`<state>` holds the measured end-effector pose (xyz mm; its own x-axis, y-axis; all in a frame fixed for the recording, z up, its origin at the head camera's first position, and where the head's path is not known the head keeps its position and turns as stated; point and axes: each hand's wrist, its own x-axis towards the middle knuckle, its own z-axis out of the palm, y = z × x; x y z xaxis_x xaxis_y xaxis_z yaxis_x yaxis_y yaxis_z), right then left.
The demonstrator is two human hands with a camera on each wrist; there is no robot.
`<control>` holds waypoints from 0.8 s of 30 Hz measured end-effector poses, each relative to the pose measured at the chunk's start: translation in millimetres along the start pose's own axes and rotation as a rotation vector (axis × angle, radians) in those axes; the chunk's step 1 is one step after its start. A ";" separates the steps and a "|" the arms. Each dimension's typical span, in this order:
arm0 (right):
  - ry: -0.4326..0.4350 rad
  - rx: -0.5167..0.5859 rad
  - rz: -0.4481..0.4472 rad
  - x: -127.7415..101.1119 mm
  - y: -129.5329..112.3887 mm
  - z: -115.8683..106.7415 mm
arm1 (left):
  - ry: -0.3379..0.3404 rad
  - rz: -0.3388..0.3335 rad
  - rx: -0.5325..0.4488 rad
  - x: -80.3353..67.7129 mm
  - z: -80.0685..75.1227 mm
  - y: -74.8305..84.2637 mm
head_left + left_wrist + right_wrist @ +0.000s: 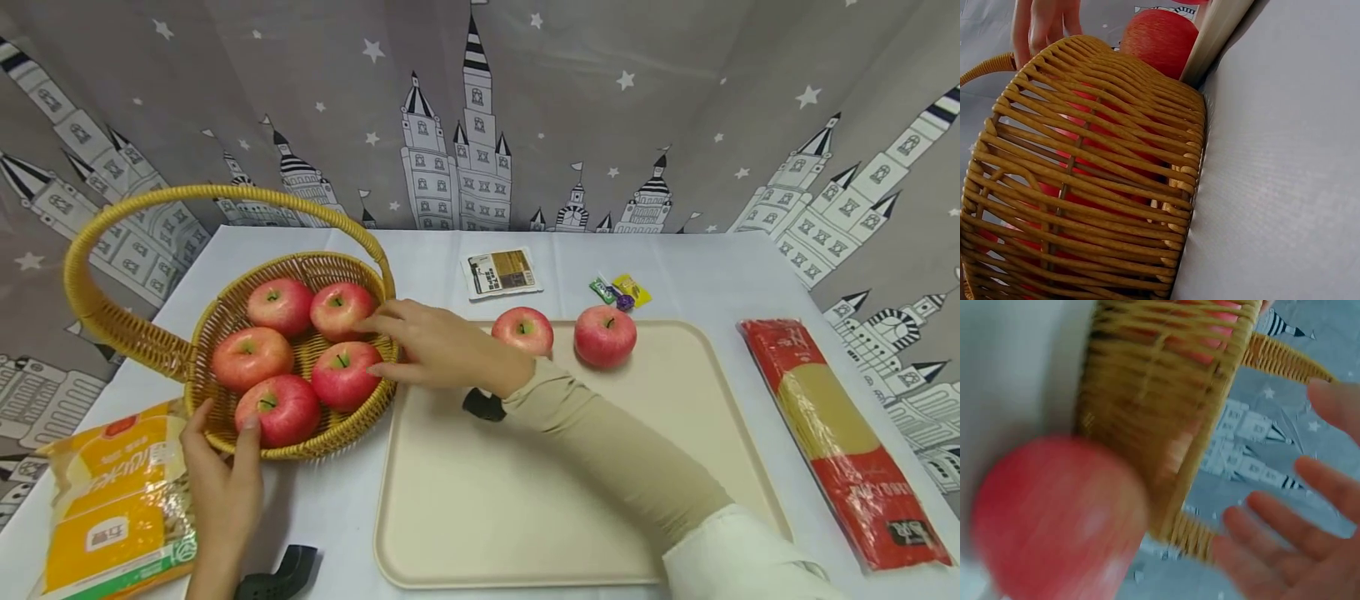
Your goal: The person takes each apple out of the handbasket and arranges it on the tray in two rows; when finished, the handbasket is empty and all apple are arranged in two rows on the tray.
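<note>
A yellow wicker basket (348,433) with a tall arched handle (247,193) holds several red apples (277,410). My right hand (442,343) reaches over the basket's right rim, its fingertips beside two of the apples. In the right wrist view the fingers of that hand are spread, with nothing held in them. My left hand (225,487) rests at the basket's near rim, thumb and forefinger extended against the edge and the nearest apple. Its other fingers are hidden. Two more apples, one left (522,329) and one right (605,337), sit at the tray's far edge.
A beige tray (480,517) lies right of the basket. A yellow bag of food (123,500) lies left, and a red-and-yellow packet (843,442) lies far right. Behind are a white-and-brown sachet (502,273) and small wrapped candies (624,293). A castle-printed curtain (600,100) hangs behind.
</note>
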<state>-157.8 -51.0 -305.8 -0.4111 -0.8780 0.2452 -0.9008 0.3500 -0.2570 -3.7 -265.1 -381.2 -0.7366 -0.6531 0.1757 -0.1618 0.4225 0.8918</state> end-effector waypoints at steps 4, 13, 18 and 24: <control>-0.173 -0.016 0.081 25.6 -12.3 12.1 | 0.001 -0.002 -0.006 0.4 -0.5 -0.1; -0.388 0.050 0.182 57.9 -27.1 32.7 | -0.003 -0.006 -0.002 0.6 -1.8 -0.9; -0.339 0.098 0.140 56.2 -27.8 36.4 | 0.003 0.002 0.006 0.4 -2.9 -0.2; -0.221 0.093 0.067 45.7 -24.8 30.6 | -0.006 -0.008 -0.004 0.4 -2.9 0.9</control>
<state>-150.0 -109.8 -316.8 -0.4195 -0.9076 0.0168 -0.8517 0.3871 -0.3531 -2.2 -266.8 -379.1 -0.7394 -0.6525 0.1656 -0.1653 0.4145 0.8949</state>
